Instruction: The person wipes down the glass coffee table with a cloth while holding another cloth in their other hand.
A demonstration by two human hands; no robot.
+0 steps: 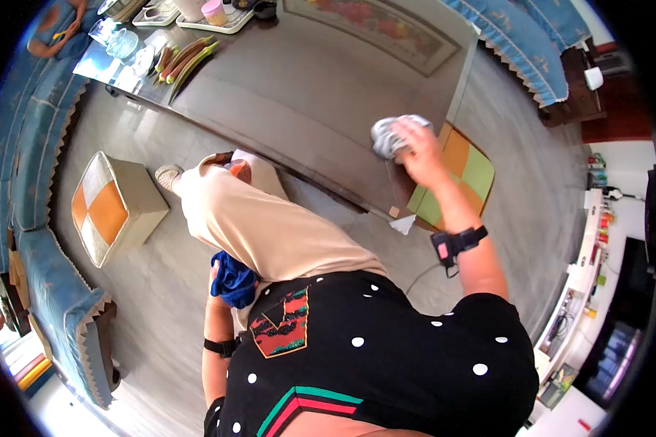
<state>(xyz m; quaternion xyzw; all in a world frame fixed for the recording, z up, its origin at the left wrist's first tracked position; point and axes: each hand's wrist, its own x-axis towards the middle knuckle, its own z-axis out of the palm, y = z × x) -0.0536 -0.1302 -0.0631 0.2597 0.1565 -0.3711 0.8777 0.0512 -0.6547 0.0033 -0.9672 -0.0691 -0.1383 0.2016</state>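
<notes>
My right hand (421, 154) presses a crumpled grey cloth (383, 138) against the glossy dark table (306, 95), close to its near right corner. Its fingers lie over the cloth and are slightly blurred. Down by my left thigh, my left hand (214, 282) is closed on a bunched dark blue cloth (235, 281). The blue fabric hides most of that hand's fingers. Each wrist wears a black strap, and the right one carries a small device (455, 246).
Okra-like long pods (186, 60), a glass jar (124, 45) and trays (229, 25) occupy the table's far left. A checkered stool (116, 207) stands left; a green-orange stool (474, 175) touches the table's right side. Blue sofas (47, 146) line the room. Another person (58, 33) sits far left.
</notes>
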